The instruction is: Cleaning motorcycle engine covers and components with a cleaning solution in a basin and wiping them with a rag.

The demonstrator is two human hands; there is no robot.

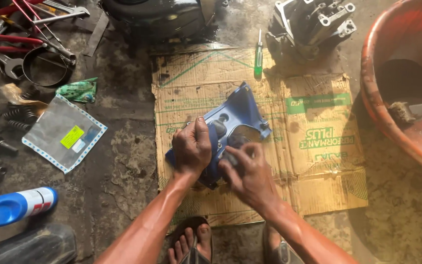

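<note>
Blue-painted, stiff and probably weighty, the engine cover (pixel 235 122) is lying mid-cardboard (pixel 318 161), my left hand (pixel 191 146) clamping its nine o'clock edge while my blurred right hand (pixel 245 168) is pressing its five o'clock side, grip unclear.

Both forearms are bare to the lower frame edge; no sleeves, gloves, watch or bands are visible. The left hand (pixel 192 146) and the right hand (pixel 248 171) carry dark grime across the knuckles and fingers, and the right one is partly blurred. The forearms show a sheen. Below them, the left foot (pixel 190 243) sits in an open dark sandal with toes exposed; the right foot's sandal (pixel 280 250) is only partly visible.
</note>
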